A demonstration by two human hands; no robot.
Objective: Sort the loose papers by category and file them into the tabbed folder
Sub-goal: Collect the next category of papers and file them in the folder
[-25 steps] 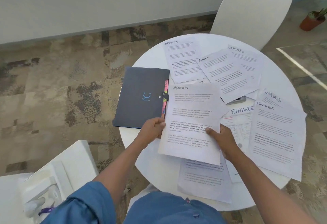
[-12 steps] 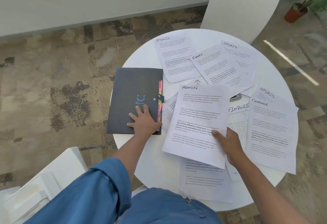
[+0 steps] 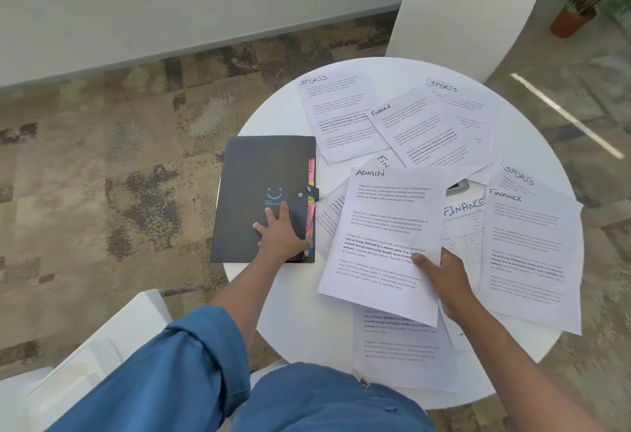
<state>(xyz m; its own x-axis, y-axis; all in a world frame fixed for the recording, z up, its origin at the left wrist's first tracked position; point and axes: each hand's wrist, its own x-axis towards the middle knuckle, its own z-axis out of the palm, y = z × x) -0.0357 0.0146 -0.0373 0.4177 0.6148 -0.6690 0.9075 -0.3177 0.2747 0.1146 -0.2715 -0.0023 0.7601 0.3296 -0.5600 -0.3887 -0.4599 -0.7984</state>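
Filing stage: one sheet picked out, folder not yet opened; the person looks about to open it.
Bottom sheet [image 3: 399, 346]: nearest, flat at the table's near edge, partly under the lifted page; heading hidden.
Right hand [image 3: 444, 281]: pinches the ADMIN sheet [image 3: 386, 240] at its right edge, thumb on top, holding it just above the pile so it stays apart from the unsorted pages, probably ready to slide in.
Left hand [image 3: 278, 237]: fingers spread flat on the folder's cover, thumb at its right edge, grasping nothing; likely steadying the folder or reaching for the flap.
Folder [image 3: 263, 196]: dark, closed, clasp fastened, on the left of the table and overhanging its rim; coloured tabs [image 3: 311, 203] stick out along the right edge, towards the papers.
FINANCE sheets [image 3: 532, 254]: right of the held page, overlapping.
Far sheets [image 3: 341, 117]: SPORTS and FINANCE pages fanned face up, headings readable for sorting.
Table [image 3: 307, 322]: round, white.
Chair [image 3: 464, 11]: white, beyond the table.
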